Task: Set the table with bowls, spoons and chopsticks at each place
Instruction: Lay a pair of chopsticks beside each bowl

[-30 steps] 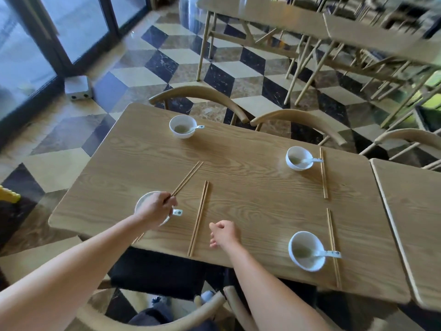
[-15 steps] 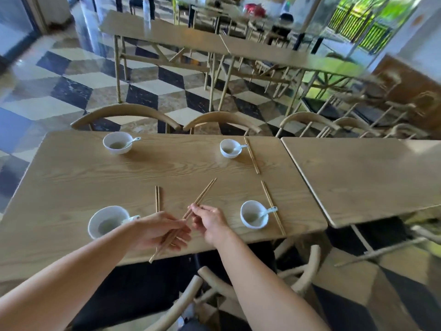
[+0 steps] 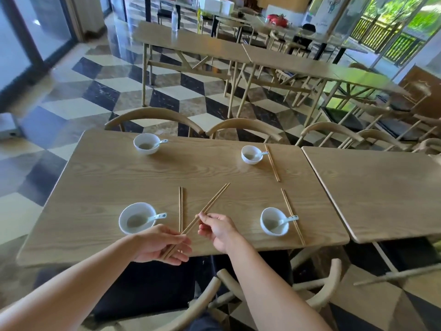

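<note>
Both hands hold one pair of wooden chopsticks [image 3: 212,204] slanting up to the right above the wooden table [image 3: 107,182]. My left hand [image 3: 160,244] grips their near end. My right hand [image 3: 216,229] pinches them near the middle. Another pair of chopsticks [image 3: 181,206] lies flat beside the near-left white bowl [image 3: 136,218], which holds a spoon [image 3: 156,217]. The near-right bowl [image 3: 274,221] has a spoon and chopsticks [image 3: 292,216] at its right. The far-right bowl [image 3: 251,154] also has a spoon and chopsticks [image 3: 272,162]. The far-left bowl [image 3: 146,143] holds a spoon only.
A second wooden table [image 3: 381,187] butts against the right side. Curved wooden chair backs [image 3: 155,115] stand along the far edge, and another chair [image 3: 329,287] sits below my arms. More tables and chairs fill the room beyond the checkered floor.
My left hand lifted the slanted chopsticks off the table beside the near-left bowl and my right hand came over to pinch them. The view swung right and up.
</note>
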